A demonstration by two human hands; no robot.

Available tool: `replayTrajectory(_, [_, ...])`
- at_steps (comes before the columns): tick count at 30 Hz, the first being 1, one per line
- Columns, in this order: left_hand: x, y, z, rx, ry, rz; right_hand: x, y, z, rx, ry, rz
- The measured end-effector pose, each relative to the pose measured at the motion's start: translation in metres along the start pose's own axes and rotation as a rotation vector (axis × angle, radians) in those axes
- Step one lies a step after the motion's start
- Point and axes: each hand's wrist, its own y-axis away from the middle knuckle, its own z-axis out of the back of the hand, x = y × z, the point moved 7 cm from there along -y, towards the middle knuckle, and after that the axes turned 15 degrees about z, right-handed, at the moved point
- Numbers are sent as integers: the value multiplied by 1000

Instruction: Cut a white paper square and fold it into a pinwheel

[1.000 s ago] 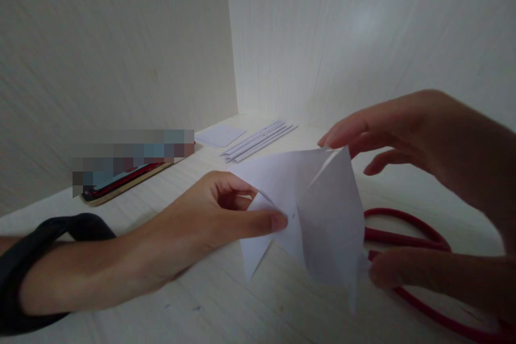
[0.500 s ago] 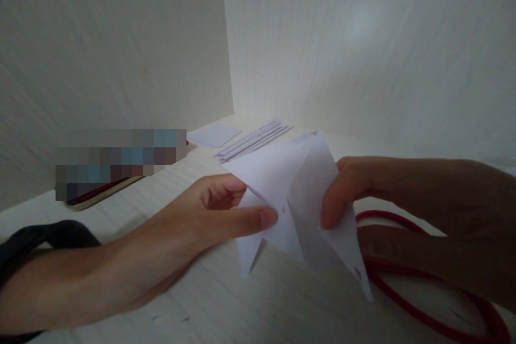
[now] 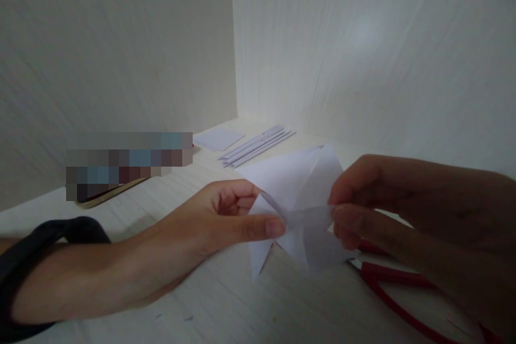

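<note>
Folded white paper (image 3: 300, 193) is held just above the tabletop (image 3: 226, 301), pinched on one side by the left hand (image 3: 226, 220) and on the other by the right hand (image 3: 387, 209). Red-handled scissors (image 3: 397, 285) lie beneath; paper strips (image 3: 258, 144) lie behind.

The pale wood-grain surface (image 3: 226, 301) runs back into a corner between two pale walls. Near its front, the folded white paper sheet (image 3: 298, 188) stands between the two hands: the left hand (image 3: 226, 215) on its left side, the right hand (image 3: 387, 209) on its right. The red-handled scissors (image 3: 395, 285) lie on the surface under the right hand. Behind the paper, toward the corner, lie a row of folded white paper strips (image 3: 258, 145), with a small flat white paper square (image 3: 220, 138) just left of them.
</note>
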Motion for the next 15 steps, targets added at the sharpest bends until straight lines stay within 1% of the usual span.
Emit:
replayTrajectory(2, [-2, 1, -2, 10, 8, -11, -2, 1, -8, 67, -157, -29])
replayTrajectory(4, [-1, 1, -2, 12, 11, 0, -3, 1, -10, 65, -232, -26])
replayTrajectory(6, [0, 1, -1, 6, 9, 12, -3, 0, -9, 60, -213, -50])
replayTrajectory(8, [0, 0, -1, 3, 3, 9, -6, 3, -9, 124, -109, -182])
replayTrajectory(10, [-1, -1, -1, 0, -1, -1, -4, 4, -9, 185, -54, -259])
replayTrajectory(13, [-2, -2, 0, -4, 13, -27, 3, 4, -9, 225, -39, -290])
replayTrajectory(15, [-4, -2, 0, -3, 23, -48, 6, 5, -10, 218, -30, -288])
